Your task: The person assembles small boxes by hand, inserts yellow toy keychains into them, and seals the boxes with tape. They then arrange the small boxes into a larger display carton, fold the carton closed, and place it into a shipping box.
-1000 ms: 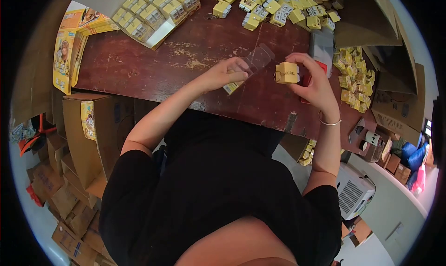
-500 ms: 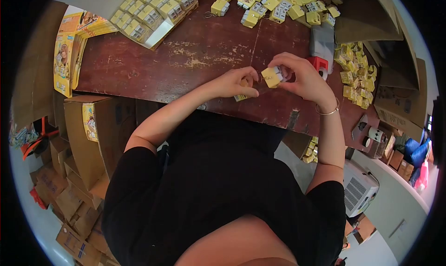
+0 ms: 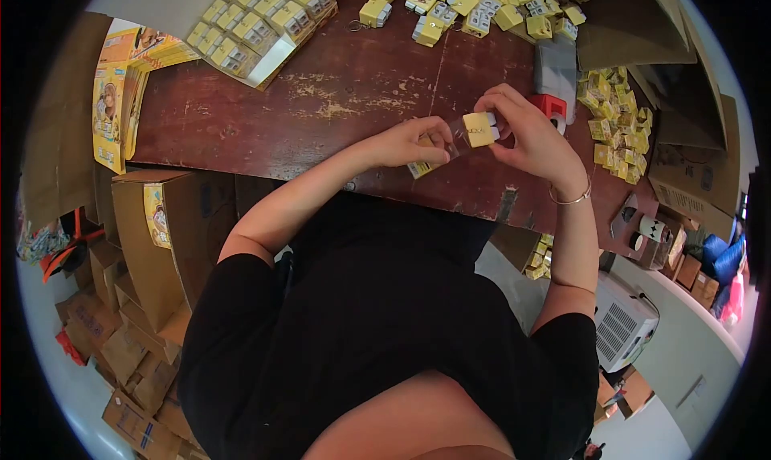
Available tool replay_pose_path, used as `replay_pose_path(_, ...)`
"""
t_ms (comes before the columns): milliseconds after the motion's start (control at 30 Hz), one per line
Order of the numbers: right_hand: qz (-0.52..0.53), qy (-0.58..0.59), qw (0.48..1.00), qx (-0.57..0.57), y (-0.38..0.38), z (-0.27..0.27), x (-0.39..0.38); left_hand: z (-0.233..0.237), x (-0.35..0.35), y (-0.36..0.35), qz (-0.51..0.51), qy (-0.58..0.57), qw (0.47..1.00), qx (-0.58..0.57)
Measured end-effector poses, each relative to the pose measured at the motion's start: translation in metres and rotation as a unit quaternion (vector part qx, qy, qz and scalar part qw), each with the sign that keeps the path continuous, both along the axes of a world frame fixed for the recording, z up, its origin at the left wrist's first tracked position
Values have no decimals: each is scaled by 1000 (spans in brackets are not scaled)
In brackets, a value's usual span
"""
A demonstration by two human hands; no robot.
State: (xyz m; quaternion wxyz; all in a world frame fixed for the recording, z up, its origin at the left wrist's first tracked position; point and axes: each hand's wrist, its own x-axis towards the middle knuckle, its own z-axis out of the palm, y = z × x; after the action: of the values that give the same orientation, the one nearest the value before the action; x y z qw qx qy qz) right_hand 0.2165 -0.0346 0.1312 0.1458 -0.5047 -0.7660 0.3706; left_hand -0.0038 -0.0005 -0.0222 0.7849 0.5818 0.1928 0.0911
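Observation:
My right hand [image 3: 530, 143] pinches a yellow and white cube keychain [image 3: 479, 129] between thumb and fingers, with its small chain on the yellow face. Just to the left, my left hand [image 3: 422, 141] is closed on a small yellow printed box [image 3: 420, 168]. Part of this box lies under my fingers, and what looks like clear plastic sticks out toward the keychain. The two things are close together over the front part of the dark red table [image 3: 321, 143].
A pile of keychains [image 3: 474, 10] lies at the back. A display tray [image 3: 265, 70] of them stands at the back left, beside folded yellow cartons [image 3: 112, 106]. Small yellow boxes [image 3: 614, 130] and a red tape dispenser [image 3: 550, 105] are on the right. A cardboard box [image 3: 152, 243] stands front left.
The keychain in my right hand has turned so its yellow face shows squarely, and has shifted slightly right. The small box in my left hand shows more, with clear plastic visible beside it.

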Motion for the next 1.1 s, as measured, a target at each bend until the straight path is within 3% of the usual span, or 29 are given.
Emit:
replay_pose_path(167,7,46,998,-35,-4,-9,-1,4,2,-1,-4,-38,999,-26)
replay_pose_path(233,15,67,996,-52,-7,-19,-2,16,6,-7,33,-45,997,57)
replay_pose_path(300,93,15,978,188,-14,-37,-1,17,9,-10,55,-27,995,82)
replay_pose_path(333,89,16,978,189,-20,-44,-1,17,10,-11,83,-10,991,108)
replay_pose_path(367,-15,44,972,229,-29,-50,-1,13,11,-15,81,-9,991,108)
replay_pose_path(400,-119,71,954,266,-37,-57,-2,5,13,-21,142,-18,978,150)
replay_pose_path(433,-120,72,954,266,-46,-67,-6,1,13,-24,202,-28,960,190)
replay_pose_path(467,-260,212,941,39,-55,-78,-11,-4,12,-25,200,-27,961,190)
replay_pose_path(500,-378,333,842,-192,-63,-92,-16,-6,11,-27,214,-32,924,314)
replay_pose_path(533,-353,367,833,-215,-69,-109,-24,-9,12,-29,222,-39,873,432)
replay_pose_path(567,-359,369,830,-214,-71,-120,-23,-17,15,-34,216,-40,875,431)
replay_pose_path(600,-361,394,809,-246,-70,-126,-24,-22,21,-40,228,-68,949,205)
replay_pose_path(633,-361,419,786,-277,-69,-131,-24,-26,24,-44,229,-89,969,-31)
replay_pose_path(767,-355,451,756,-315,-62,-127,-22,-1,17,-32,190,-102,976,-19)
replay_pose_path(833,-353,465,741,-332,-60,-128,-22,13,16,-30,206,-109,946,226)
replay_pose_path(867,-354,467,741,-328,-61,-135,-17,16,15,-30,203,-111,946,228)
replay_pose_path(933,-267,533,723,-349,-65,-146,-8,21,13,-28,191,-89,887,410)
replay_pose_path(967,-271,535,721,-347,-72,-151,-6,22,13,-27,187,-90,888,410)
replay_pose_path(1033,-335,514,772,-166,-80,-134,-15,26,13,-22,224,-35,909,350)
replay_pose_path(1067,-335,515,772,-164,-81,-124,-25,27,18,-22,223,-35,909,351)
replay_pose_path(1100,-356,344,869,-10,-81,-114,-39,28,27,-24,278,-35,926,252)
